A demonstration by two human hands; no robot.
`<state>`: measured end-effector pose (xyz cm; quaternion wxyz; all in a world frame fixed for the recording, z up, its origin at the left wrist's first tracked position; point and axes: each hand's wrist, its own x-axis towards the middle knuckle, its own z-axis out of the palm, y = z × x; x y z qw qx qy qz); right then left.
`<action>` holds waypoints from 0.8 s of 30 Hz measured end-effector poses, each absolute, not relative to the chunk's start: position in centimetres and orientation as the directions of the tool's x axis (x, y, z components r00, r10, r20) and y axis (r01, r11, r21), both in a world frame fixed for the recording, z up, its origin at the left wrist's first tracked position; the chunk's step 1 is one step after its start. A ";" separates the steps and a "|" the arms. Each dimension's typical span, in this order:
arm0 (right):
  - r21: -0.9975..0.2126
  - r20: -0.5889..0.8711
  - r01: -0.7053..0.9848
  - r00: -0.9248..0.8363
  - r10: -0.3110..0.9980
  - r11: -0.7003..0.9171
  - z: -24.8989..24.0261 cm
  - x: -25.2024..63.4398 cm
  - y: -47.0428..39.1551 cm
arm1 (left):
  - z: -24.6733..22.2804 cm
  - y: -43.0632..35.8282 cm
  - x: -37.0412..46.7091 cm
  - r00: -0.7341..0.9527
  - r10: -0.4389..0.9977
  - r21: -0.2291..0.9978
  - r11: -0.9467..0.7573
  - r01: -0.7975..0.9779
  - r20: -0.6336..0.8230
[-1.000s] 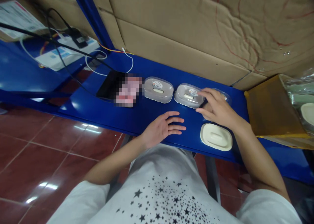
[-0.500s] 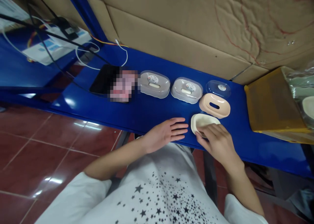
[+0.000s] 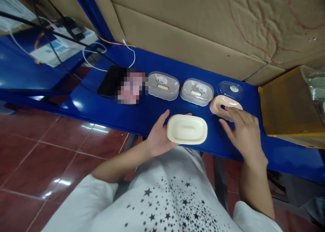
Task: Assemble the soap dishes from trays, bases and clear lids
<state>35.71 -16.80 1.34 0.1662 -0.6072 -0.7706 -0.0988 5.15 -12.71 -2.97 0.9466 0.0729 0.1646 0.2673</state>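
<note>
A cream soap dish (image 3: 187, 132), shallow and rounded, lies hollow side up in my left hand (image 3: 158, 137), thumb to its left and fingers partly hidden beneath it. My right hand (image 3: 243, 130) is over the peach slotted soap dish piece (image 3: 218, 105). Its fingertips touch the top by the slot, and its thumb is apart near the front edge. Behind that piece is a clear lid (image 3: 230, 89) with a round sticker. To the left sit two grey soap boxes, a nearer one (image 3: 189, 96) and a farther one (image 3: 164, 91), both under clear lids.
A black device (image 3: 111, 81) with a blurred screen lies at the left of the blue table (image 3: 142, 120). Farther left are white power strips (image 3: 61, 47) and cables. A taped carton (image 3: 281, 103) stands at the right, and cardboard (image 3: 177, 32) lines the back.
The cream soap dish has passed from my right hand into my left and moved left. My right hand has moved up and right to the peach piece.
</note>
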 end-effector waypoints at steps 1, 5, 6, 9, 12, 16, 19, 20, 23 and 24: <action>-0.018 0.364 0.975 -0.198 0.910 0.219 0.7 36.8 -16.3 | -2.9 -12.6 5.0 0.802 0.532 0.211 0.846 -0.490 -0.273; 0.061 0.365 0.976 -0.219 0.905 0.211 -1.4 38.8 -15.1 | -2.5 -12.5 4.7 0.804 0.537 0.140 0.843 -0.519 -0.255; 0.077 0.377 0.973 -0.231 0.897 0.217 -1.6 38.7 -15.1 | -2.4 -12.5 4.7 0.803 0.540 0.129 0.841 -0.525 -0.253; 0.076 0.456 0.962 -0.267 0.849 0.262 -0.7 37.2 -16.1 | -2.3 -12.5 4.8 0.785 0.557 0.125 0.829 -0.545 -0.271; -0.048 0.520 0.920 -0.309 0.796 0.389 1.1 33.9 -18.1 | -2.5 -12.4 5.0 0.767 0.560 0.138 0.826 -0.547 -0.312; -0.172 0.477 0.758 -0.495 0.726 0.629 2.6 29.3 -20.0 | -2.9 -12.5 5.2 0.766 0.554 0.163 0.831 -0.532 -0.326; -0.156 0.433 0.710 -0.575 0.694 0.686 2.4 27.6 -19.9 | -2.8 -12.9 5.2 0.789 0.549 0.178 0.836 -0.519 -0.275; -0.145 0.422 0.709 -0.586 0.692 0.690 2.2 27.3 -19.8 | -2.7 -13.0 5.2 0.793 0.552 0.184 0.834 -0.520 -0.259; -0.094 0.385 0.700 -0.630 0.675 0.708 1.3 26.9 -19.8 | -2.6 -13.1 5.2 0.775 0.586 0.206 0.810 -0.550 -0.235; -0.074 0.375 0.699 -0.641 0.670 0.711 1.0 26.7 -19.9 | -2.6 -13.1 5.3 0.763 0.603 0.220 0.797 -0.563 -0.232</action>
